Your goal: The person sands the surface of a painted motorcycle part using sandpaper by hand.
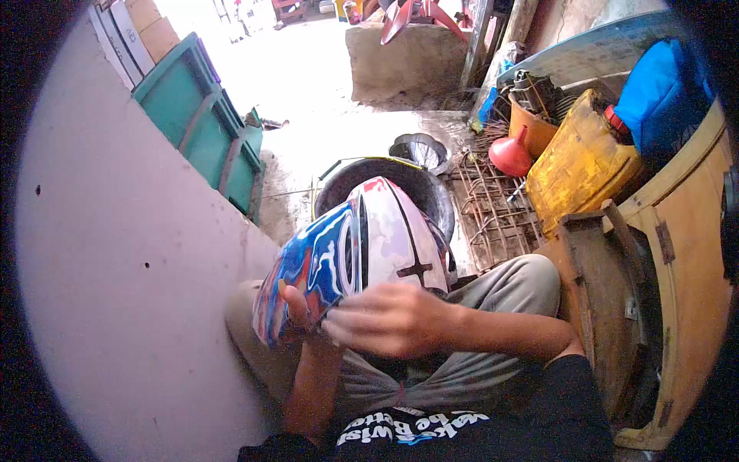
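Note:
A glossy helmet (392,231), painted blue and red on one side and white on the other with a black cross mark, rests at my lap between my knees. My left hand (296,312) holds it low on the blue side; the thumb shows, while the other fingers are mostly hidden. Across the lower front of the helmet is my right hand (389,319), smeared by motion, its fingers near the left hand. Whether the right hand grips anything cannot be made out. Beyond the helmet stands a dark round basin (427,192), partly covered by it.
A white wall (138,254) runs close on my left, with a green panel (188,108) further ahead. To the right are a yellow jerrycan (581,165), a red funnel (511,154), a rusty metal grid (493,204) and a wooden frame (685,308). A concrete block (408,65) stands ahead.

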The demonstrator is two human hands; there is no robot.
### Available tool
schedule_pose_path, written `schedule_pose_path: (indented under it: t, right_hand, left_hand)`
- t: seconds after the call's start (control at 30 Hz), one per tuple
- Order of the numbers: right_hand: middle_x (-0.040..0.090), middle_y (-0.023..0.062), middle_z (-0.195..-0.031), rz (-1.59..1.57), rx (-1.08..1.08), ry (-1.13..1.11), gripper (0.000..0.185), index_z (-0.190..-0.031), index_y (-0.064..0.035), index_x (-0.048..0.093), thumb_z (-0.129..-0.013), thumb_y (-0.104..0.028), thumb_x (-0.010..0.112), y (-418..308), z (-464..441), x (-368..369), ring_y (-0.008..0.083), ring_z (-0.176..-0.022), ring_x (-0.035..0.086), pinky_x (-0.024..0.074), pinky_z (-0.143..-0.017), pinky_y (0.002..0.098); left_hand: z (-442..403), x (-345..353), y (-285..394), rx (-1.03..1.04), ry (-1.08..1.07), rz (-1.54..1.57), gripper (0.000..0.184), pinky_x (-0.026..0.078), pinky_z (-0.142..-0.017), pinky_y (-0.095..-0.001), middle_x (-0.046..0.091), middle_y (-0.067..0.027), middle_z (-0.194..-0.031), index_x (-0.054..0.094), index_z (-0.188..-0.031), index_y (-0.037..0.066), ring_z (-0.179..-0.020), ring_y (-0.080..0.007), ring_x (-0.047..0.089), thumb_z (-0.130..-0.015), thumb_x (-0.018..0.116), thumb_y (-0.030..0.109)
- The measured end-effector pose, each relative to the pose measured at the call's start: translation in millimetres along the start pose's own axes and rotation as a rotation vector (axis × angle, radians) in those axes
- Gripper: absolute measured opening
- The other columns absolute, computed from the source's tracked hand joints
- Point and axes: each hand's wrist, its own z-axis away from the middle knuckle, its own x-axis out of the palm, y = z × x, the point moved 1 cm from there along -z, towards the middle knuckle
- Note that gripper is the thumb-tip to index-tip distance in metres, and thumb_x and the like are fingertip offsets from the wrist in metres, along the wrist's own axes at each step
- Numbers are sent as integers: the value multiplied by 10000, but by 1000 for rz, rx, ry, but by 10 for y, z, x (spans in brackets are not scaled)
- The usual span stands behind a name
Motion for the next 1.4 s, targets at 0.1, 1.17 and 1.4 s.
schedule_pose_path:
  t: [0.1,1.17,1.4]
  right_hand:
    - [749,66,-1052,140,233,-77,276,-1143,-103,715,-881,-176,666,474,62,-18,246,-978,743,602,-819,372]
    - [758,69,-1076,80,162,15,283,-1120,-127,743,-843,-173,707,614,-75,159,231,-997,749,618,-857,382]
    - [757,66,-1036,232,319,-170,268,-1090,-114,739,-835,-97,660,899,-38,-45,240,-962,745,613,-825,369]
  left_hand:
    - [60,247,174,-19,127,-173,1150,509,-1088,-495,528,-187,-1502,355,-1571,24,-1310,-328,585,-813,624,847]
    - [-43,-466,-177,-143,1,293,1103,495,-1096,-509,585,-176,-1436,416,-1534,20,-1283,-315,598,-813,656,819]
    - [98,-456,-94,-162,32,261,1088,479,-1120,-540,560,-184,-1471,412,-1546,40,-1312,-345,584,-826,631,826]
